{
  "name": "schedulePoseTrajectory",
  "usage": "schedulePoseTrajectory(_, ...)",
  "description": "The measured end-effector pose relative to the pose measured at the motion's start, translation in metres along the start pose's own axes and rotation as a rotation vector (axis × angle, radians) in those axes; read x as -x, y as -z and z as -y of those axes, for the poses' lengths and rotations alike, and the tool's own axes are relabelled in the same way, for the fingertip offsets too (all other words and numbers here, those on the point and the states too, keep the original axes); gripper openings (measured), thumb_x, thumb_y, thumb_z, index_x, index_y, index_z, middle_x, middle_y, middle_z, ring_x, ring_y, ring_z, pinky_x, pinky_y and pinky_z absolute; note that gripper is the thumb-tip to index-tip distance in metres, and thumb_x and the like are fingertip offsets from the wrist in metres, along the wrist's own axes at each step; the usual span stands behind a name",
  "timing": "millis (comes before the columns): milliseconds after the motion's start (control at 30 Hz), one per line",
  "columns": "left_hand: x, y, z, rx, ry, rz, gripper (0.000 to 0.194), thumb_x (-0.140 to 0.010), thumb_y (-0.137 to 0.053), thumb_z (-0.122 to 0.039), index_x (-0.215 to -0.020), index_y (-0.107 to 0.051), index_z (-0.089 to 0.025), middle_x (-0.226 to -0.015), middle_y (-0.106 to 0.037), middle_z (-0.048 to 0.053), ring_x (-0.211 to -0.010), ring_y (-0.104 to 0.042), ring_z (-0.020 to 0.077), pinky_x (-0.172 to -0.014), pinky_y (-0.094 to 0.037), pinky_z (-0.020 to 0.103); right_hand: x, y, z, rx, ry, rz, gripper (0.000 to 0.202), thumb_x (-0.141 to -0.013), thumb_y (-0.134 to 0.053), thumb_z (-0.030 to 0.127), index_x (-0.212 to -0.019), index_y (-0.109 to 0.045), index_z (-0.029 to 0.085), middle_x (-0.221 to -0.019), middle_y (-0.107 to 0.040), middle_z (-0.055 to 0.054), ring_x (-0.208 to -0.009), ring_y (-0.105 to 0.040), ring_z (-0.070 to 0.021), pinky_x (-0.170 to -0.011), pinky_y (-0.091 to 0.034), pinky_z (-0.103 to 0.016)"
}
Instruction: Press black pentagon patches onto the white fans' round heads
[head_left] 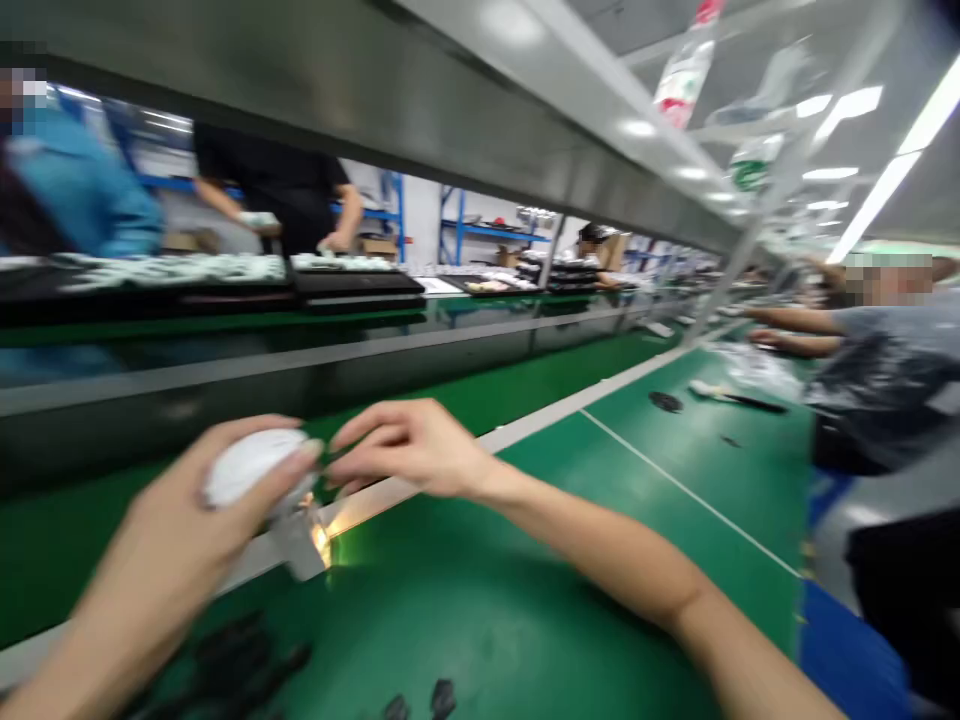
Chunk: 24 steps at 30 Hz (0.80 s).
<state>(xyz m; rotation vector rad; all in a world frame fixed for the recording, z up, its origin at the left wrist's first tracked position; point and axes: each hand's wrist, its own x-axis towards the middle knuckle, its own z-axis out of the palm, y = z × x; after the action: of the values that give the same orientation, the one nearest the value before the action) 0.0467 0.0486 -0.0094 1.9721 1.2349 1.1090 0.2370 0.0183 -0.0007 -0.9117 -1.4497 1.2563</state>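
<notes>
My left hand (187,500) is wrapped round a smooth white rounded part (251,465), with the thumb across its near side. Just below it is a pale block (300,545) with a bright yellow glow at its right edge; whether it joins the white part I cannot tell. My right hand (412,450) comes in from the right, its fingers bent and the tips close together beside my left thumb. Anything between those fingertips is too blurred to make out. Below my hands, dark pieces (244,655) lie on the green table (510,620).
A pale rail (540,412) separates the table from a green belt (570,370). Black trays (360,285) with white parts line the far side, where people work. A brush-like tool (739,397) and a black disc (665,402) lie right. A shelf (525,140) hangs overhead.
</notes>
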Motion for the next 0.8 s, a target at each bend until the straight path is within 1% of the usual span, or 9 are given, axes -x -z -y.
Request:
schedulePoseTrajectory(33, 0.006, 0.013, 0.001, -0.009, 0.039, -0.022, 0.06, -0.085, -0.066, -0.081, -0.114, -0.071, -0.028, -0.1, -0.076, 0.001, -0.081, -0.069, 0.024, -0.062, -0.056, 0.029, 0.005, -0.003, 0.001, -0.051, -0.009, -0.064, 0.041, -0.071, -0.096, 0.048, -0.089, -0.075, 0.017, -0.077, -0.08, -0.001, -0.079, -0.08, -0.0192, -0.081, -0.062, -0.028)
schedulePoseTrajectory(100, 0.013, 0.025, -0.002, 0.034, 0.082, -0.027, 0.067, -0.079, -0.065, -0.087, -0.106, -0.071, -0.026, -0.094, -0.075, 0.003, -0.078, -0.068, 0.024, -0.06, -0.054, 0.029, 0.011, -0.011, 0.003, -0.126, -0.038, -0.105, 0.049, -0.063, -0.1, 0.052, -0.079, -0.072, 0.016, -0.074, -0.079, -0.003, -0.074, -0.079, -0.0189, -0.079, -0.063, -0.031)
schedulePoseTrajectory(167, 0.015, 0.023, -0.006, 0.085, 0.069, -0.041, 0.066, -0.079, -0.062, -0.086, -0.101, -0.07, -0.024, -0.092, -0.073, 0.005, -0.076, -0.066, 0.0232, -0.062, -0.053, 0.029, 0.013, -0.018, 0.004, -0.156, -0.045, -0.104, 0.051, -0.057, -0.101, 0.053, -0.075, -0.071, 0.016, -0.072, -0.078, -0.003, -0.07, -0.077, -0.0182, -0.076, -0.063, -0.032)
schedulePoseTrajectory(233, 0.014, 0.017, -0.009, 0.125, 0.056, -0.058, 0.063, -0.083, -0.061, -0.084, -0.1, -0.069, -0.024, -0.093, -0.072, 0.005, -0.077, -0.065, 0.0224, -0.064, -0.053, 0.029, 0.013, -0.025, 0.002, -0.138, -0.028, -0.118, 0.049, -0.055, -0.102, 0.05, -0.073, -0.072, 0.016, -0.069, -0.076, -0.001, -0.066, -0.074, -0.0165, -0.07, -0.061, -0.03)
schedulePoseTrajectory(367, 0.017, 0.012, -0.01, 0.187, 0.043, -0.031, 0.06, -0.087, -0.058, -0.081, -0.104, -0.068, -0.024, -0.093, -0.071, 0.005, -0.077, -0.063, 0.0217, -0.065, -0.052, 0.029, 0.012, -0.031, -0.006, -0.052, 0.013, -0.189, 0.041, -0.06, -0.101, 0.045, -0.071, -0.073, 0.017, -0.066, -0.073, 0.0, -0.06, -0.066, -0.0132, -0.059, -0.053, -0.025)
schedulePoseTrajectory(433, 0.018, 0.014, -0.01, 0.198, 0.031, -0.012, 0.059, -0.087, -0.059, -0.079, -0.108, -0.066, -0.024, -0.09, -0.07, 0.005, -0.073, -0.063, 0.0214, -0.062, -0.052, 0.029, 0.012, -0.032, -0.007, -0.034, 0.023, -0.211, 0.039, -0.062, -0.101, 0.044, -0.071, -0.074, 0.017, -0.067, -0.073, 0.0, -0.061, -0.066, -0.0138, -0.061, -0.053, -0.026)
schedulePoseTrajectory(533, 0.018, 0.014, -0.009, 0.189, 0.021, 0.007, 0.06, -0.08, -0.071, -0.072, -0.115, -0.061, -0.024, -0.084, -0.067, 0.002, -0.066, -0.061, 0.0205, -0.055, -0.051, 0.028, 0.013, -0.032, -0.006, -0.066, 0.01, -0.21, 0.038, -0.061, -0.101, 0.044, -0.07, -0.074, 0.018, -0.067, -0.073, 0.0, -0.064, -0.068, -0.0152, -0.067, -0.056, -0.028)
schedulePoseTrajectory(667, 0.014, 0.012, 0.001, 0.176, -0.029, 0.012, 0.06, -0.069, -0.087, -0.058, -0.112, -0.062, -0.025, -0.082, -0.067, 0.0, -0.063, -0.06, 0.0188, -0.053, -0.049, 0.026, 0.015, -0.029, -0.004, -0.052, 0.001, -0.156, 0.034, -0.066, -0.097, 0.044, -0.076, -0.078, 0.018, -0.072, -0.076, -0.001, -0.07, -0.074, -0.0176, -0.074, -0.062, -0.031)
schedulePoseTrajectory(800, 0.013, 0.012, 0.009, 0.176, -0.064, -0.004, 0.053, -0.071, -0.088, -0.056, -0.107, -0.066, -0.024, -0.083, -0.068, 0.001, -0.063, -0.059, 0.017, -0.053, -0.048, 0.024, 0.018, -0.02, 0.002, -0.001, -0.003, -0.017, 0.031, -0.081, -0.086, 0.047, -0.089, -0.082, 0.017, -0.083, -0.081, -0.004, -0.084, -0.079, -0.0209, -0.087, -0.065, -0.036)
